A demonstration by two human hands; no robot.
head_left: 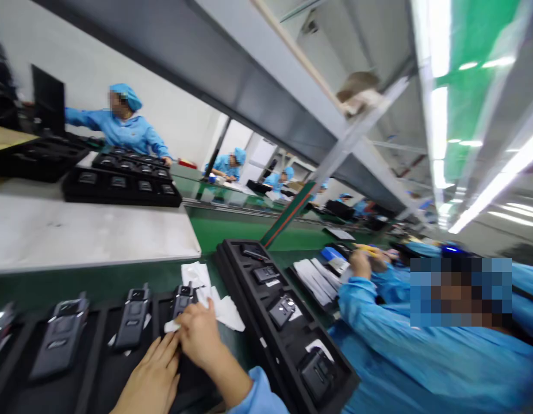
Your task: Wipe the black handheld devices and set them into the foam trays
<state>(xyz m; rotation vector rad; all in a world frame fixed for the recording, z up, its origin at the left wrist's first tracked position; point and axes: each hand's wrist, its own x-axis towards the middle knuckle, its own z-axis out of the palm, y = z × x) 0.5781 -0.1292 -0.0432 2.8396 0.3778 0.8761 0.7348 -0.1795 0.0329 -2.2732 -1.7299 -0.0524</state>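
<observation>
My right hand is closed on a crumpled white wiping cloth, whose folds show beyond its fingers and at its left side. It lies over the lower part of a dark handheld device with a stub antenna, in a black foam tray. Beside it, my left hand has its fingers stretched out, the tips touching my right hand; nothing shows in its grasp. To the left in the same tray, two more such devices, one nearer and one farther left, lie in separate compartments.
Right of my hands, another black foam tray holds several devices. A co-worker in a blue smock sits close on the right. Filled trays stand on a white board at upper left. A slanted metal post rises ahead.
</observation>
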